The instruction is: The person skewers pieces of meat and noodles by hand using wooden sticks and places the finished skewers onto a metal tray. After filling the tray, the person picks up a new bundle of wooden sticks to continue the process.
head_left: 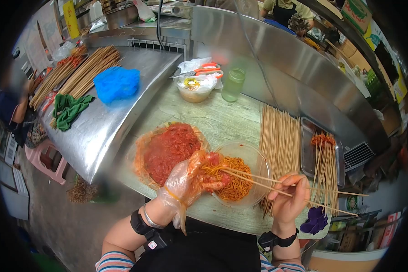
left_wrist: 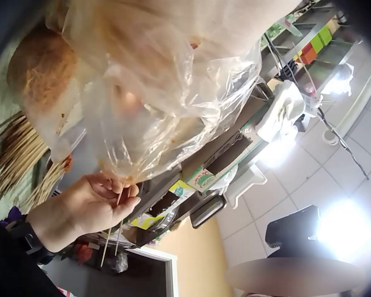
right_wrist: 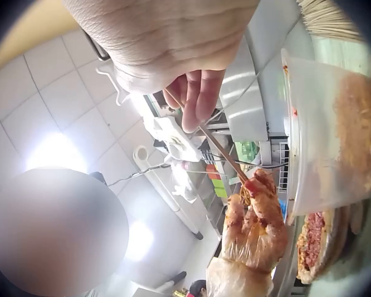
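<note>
Two thin wooden sticks (head_left: 276,186) are pinched in my bare right hand (head_left: 291,197), their far ends reaching left to my other hand. My left hand (head_left: 190,179), in a clear plastic glove, curls round orange strands and a piece of red meat (head_left: 214,158) at the stick tips. Below that hand is a clear round tub (head_left: 264,156) of orange shreds (head_left: 236,190). Red minced meat (head_left: 172,147) lies in a plastic bag left of the tub. In the right wrist view the gloved hand (right_wrist: 256,229) holds the meat against the stick tip.
Bare skewers (head_left: 280,149) lie right of the tub, beside a metal tray (head_left: 307,136) and loaded skewers (head_left: 324,158). Behind are a bowl (head_left: 195,93) with orange-handled scissors (head_left: 206,70) and a green glass (head_left: 234,84). A blue bag (head_left: 117,85) and green cloth (head_left: 69,110) are on the metal counter (head_left: 109,122).
</note>
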